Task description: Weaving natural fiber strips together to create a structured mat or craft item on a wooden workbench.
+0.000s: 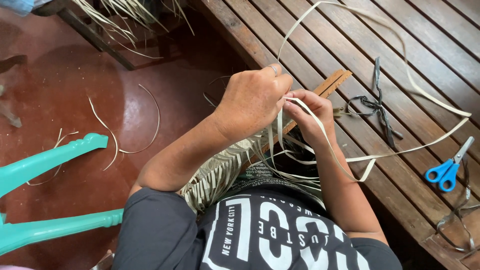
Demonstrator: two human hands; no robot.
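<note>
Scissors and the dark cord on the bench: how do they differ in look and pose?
The blue-handled scissors are rigid, bright and compact, lying near the bench's right edge; the dark cord is limp, dull and tangled, stretched lengthwise nearer the right hand. Both lie untouched on the wooden slats while both hands work a pale strip.

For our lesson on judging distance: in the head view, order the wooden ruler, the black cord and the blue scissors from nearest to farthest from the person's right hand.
1. Wooden ruler: right beside the right hand, on the slatted table.
2. Black cord: farther right, mid-table.
3. Blue scissors: farthest, near the right edge.
</note>
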